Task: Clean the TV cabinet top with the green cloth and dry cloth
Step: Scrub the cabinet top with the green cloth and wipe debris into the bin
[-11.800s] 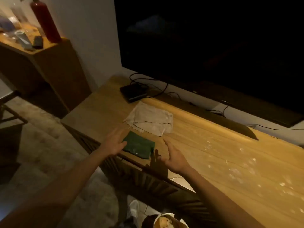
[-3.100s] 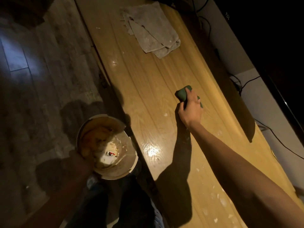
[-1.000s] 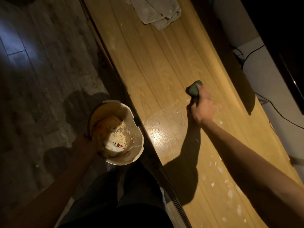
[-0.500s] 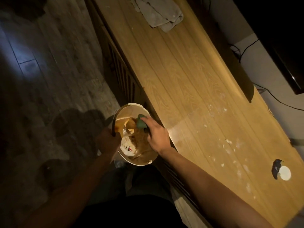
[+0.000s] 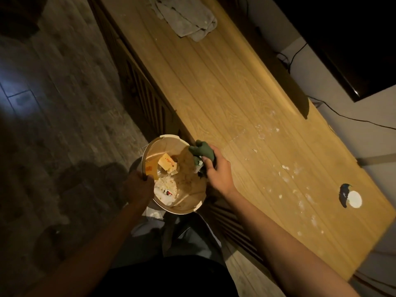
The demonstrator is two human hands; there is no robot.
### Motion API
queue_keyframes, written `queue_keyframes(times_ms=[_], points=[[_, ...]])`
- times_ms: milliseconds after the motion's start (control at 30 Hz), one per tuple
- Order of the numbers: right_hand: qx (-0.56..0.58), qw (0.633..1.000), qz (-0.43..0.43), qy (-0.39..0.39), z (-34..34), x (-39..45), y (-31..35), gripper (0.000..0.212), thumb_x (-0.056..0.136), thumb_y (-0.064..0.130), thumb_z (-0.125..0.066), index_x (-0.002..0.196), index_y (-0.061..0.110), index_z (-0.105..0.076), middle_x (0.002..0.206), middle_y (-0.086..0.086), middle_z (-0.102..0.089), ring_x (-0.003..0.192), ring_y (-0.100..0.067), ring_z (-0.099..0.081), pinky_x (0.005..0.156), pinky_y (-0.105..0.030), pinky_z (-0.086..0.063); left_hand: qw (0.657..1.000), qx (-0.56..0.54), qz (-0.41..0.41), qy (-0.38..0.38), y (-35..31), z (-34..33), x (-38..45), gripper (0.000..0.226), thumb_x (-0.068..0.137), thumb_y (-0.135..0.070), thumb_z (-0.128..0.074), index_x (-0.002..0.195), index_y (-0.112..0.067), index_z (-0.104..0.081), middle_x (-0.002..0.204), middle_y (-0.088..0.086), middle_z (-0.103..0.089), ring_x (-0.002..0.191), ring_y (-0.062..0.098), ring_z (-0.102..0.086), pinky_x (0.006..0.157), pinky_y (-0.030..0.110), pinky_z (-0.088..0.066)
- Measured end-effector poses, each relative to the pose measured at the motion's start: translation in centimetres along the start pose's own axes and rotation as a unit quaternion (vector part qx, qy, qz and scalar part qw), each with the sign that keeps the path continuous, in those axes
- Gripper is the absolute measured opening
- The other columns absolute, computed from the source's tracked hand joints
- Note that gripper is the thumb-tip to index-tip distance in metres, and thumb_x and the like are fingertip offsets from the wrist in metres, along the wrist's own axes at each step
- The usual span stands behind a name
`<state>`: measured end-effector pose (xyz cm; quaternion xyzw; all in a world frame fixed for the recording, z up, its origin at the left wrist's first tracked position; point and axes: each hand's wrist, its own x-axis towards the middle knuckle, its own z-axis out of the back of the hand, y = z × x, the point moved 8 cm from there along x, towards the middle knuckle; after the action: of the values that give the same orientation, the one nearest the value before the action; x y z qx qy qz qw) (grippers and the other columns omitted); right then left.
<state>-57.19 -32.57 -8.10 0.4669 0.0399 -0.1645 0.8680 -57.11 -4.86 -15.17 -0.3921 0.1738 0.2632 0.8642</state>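
Observation:
My right hand (image 5: 217,170) grips the bunched green cloth (image 5: 201,150) at the cabinet's front edge, over the rim of a pale waste bucket (image 5: 154,144). White crumbs cling to the cloth's underside. My left hand (image 5: 138,185) grips the bucket's left rim and holds it against the cabinet front. The wooden TV cabinet top (image 5: 225,86) runs from upper left to lower right, with white crumbs (image 5: 287,168) scattered on its right part. The grey dry cloth (image 5: 186,20) lies crumpled at the far end of the top.
The bucket holds paper scraps and white debris. A round white disc (image 5: 354,199) lies near the cabinet's right end. The dark TV (image 5: 342,39) hangs above the back edge, with cables (image 5: 353,118) trailing behind. Tiled floor (image 5: 53,103) lies to the left.
My right hand swept the green cloth from the middle of the top to the front edge and over the bucket. The left hand keeps holding the bucket at the cabinet's edge.

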Motion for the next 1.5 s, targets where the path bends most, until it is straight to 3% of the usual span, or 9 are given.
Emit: queue_keyframes(times_ms=[133,267,467,667,833,1067,1200,1333,1500], points=[[0.004,1.000,-0.001,-0.029,4.4,0.8,-0.8,0.039,0.102,0.014,-0.059,0.141,0.010,-0.056,0.119,0.009,-0.065,0.096,0.019,-0.058,0.083,0.001,-0.038,1.000,0.001,0.003,0.023,0.7,-0.9,0.0,0.020,0.094,-0.017,-0.065,0.106,-0.002,-0.066,0.096,0.018,-0.071,0.090,0.034,-0.070,0.079,0.047,-0.059],[-0.001,0.998,-0.007,-0.068,10.5,3.4,-1.9,0.039,0.104,0.017,-0.056,0.142,0.009,-0.054,0.119,0.006,-0.064,0.099,-0.001,-0.060,0.086,-0.005,-0.044,0.998,-0.008,0.053,0.028,2.3,-1.9,-0.1,0.026,0.090,-0.030,-0.070,0.098,-0.006,-0.067,0.091,0.014,-0.072,0.086,0.033,-0.071,0.076,0.050,-0.060],[0.077,0.983,-0.116,-0.118,19.8,9.2,-6.9,0.031,0.106,0.021,-0.051,0.136,0.014,-0.054,0.124,-0.013,-0.066,0.114,-0.032,-0.065,0.099,-0.057,-0.053,0.998,-0.017,0.058,0.004,3.8,-3.4,-0.7,0.031,0.085,-0.032,-0.076,0.074,-0.006,-0.062,0.067,0.011,-0.063,0.078,0.045,-0.067,0.055,0.035,-0.045],[0.065,0.974,-0.132,-0.172,28.6,16.3,-10.5,0.026,0.109,0.021,-0.037,0.127,0.022,-0.054,0.115,-0.003,-0.065,0.104,-0.015,-0.071,0.082,-0.037,-0.061,0.996,0.041,0.077,-0.035,3.0,-3.5,-2.5,0.058,0.075,-0.057,-0.064,0.095,-0.002,-0.070,0.095,0.030,-0.067,0.094,0.050,-0.063,0.080,0.049,-0.046],[-0.034,0.969,-0.173,-0.175,32.5,22.6,-13.9,0.020,0.107,0.028,-0.035,0.109,0.015,-0.050,0.107,-0.010,-0.057,0.114,-0.038,-0.063,0.096,-0.053,-0.053,0.995,0.018,0.099,-0.027,2.4,-3.9,-3.9,0.047,0.083,-0.055,-0.068,0.088,-0.009,-0.063,0.077,0.012,-0.060,0.073,0.033,-0.054,0.072,0.043,-0.041],[-0.259,0.958,-0.116,-0.035,28.9,25.8,-15.8,0.048,0.105,0.022,-0.049,0.151,0.011,-0.042,0.143,-0.017,-0.057,0.129,-0.036,-0.055,0.108,-0.048,-0.045,0.991,-0.047,0.096,-0.076,2.3,-4.6,-4.4,0.070,0.064,-0.068,-0.053,0.081,0.000,-0.058,0.071,0.020,-0.058,0.072,0.036,-0.058,0.069,0.043,-0.044],[-0.260,0.961,-0.065,-0.072,26.6,24.1,-14.7,0.055,0.100,0.014,-0.053,0.152,0.021,-0.040,0.150,-0.013,-0.054,0.136,-0.037,-0.052,0.116,-0.050,-0.040,0.991,-0.040,0.112,-0.064,3.2,-4.8,-4.6,0.064,0.065,-0.064,-0.057,0.083,-0.002,-0.057,0.084,0.032,-0.063,0.083,0.047,-0.064,0.080,0.057,-0.054],[-0.286,0.957,0.003,-0.055,22.7,20.5,-12.6,0.055,0.097,0.011,-0.054,0.150,0.019,-0.042,0.151,-0.012,-0.053,0.132,-0.036,-0.055,0.112,-0.049,-0.042,0.993,0.001,0.101,-0.057,3.8,-5.0,-4.5,0.036,0.086,-0.041,-0.070,0.090,-0.007,-0.062,0.085,0.019,-0.064,0.087,0.044,-0.064,0.075,0.046,-0.049],[-0.287,0.956,0.064,-0.004,16.7,14.4,-9.1,0.057,0.094,0.006,-0.056,0.149,0.016,-0.044,0.149,-0.012,-0.052,0.123,-0.034,-0.060,0.104,-0.049,-0.051,0.992,0.024,0.107,-0.068,4.4,-5.2,-4.6,0.043,0.086,-0.037,-0.075,0.099,0.004,-0.068,0.099,0.029,-0.068,0.097,0.047,-0.064,0.081,0.046,-0.047]])
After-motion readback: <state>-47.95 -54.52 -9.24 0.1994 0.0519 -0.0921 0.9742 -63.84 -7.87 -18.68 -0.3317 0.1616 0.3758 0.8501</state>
